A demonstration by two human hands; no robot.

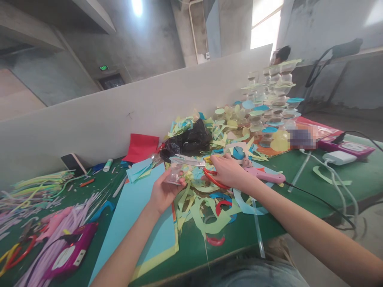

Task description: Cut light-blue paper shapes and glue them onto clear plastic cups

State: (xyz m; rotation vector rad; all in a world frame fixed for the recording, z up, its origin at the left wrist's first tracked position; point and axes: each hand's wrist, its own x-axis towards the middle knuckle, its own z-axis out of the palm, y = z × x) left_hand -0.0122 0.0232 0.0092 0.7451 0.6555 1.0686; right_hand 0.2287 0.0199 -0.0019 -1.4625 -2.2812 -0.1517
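My left hand (166, 190) grips a small transparent plastic cup (174, 174), fingers curled round its side. In my right hand (225, 171) are scissors (213, 179) with red-orange and yellow handles. Their metal blades point left, just above the cup's rim; whether they touch it I cannot tell. Below and around both hands lie pale green, yellow and blue paper scraps (206, 215). A stack of light blue paper sheets (140, 223) lies under my left forearm. Just right of my right hand rests a pink glue gun (265, 175) with a black cord.
Stacked transparent cups with paper discs (275, 103) rise at the back right. A black plastic bag (191, 139) sits among scraps. Purple power strips (72, 251) and cords lie left and right. Pipe cleaners (38, 185) and a phone (73, 164) are at left. Behind the partition is another person.
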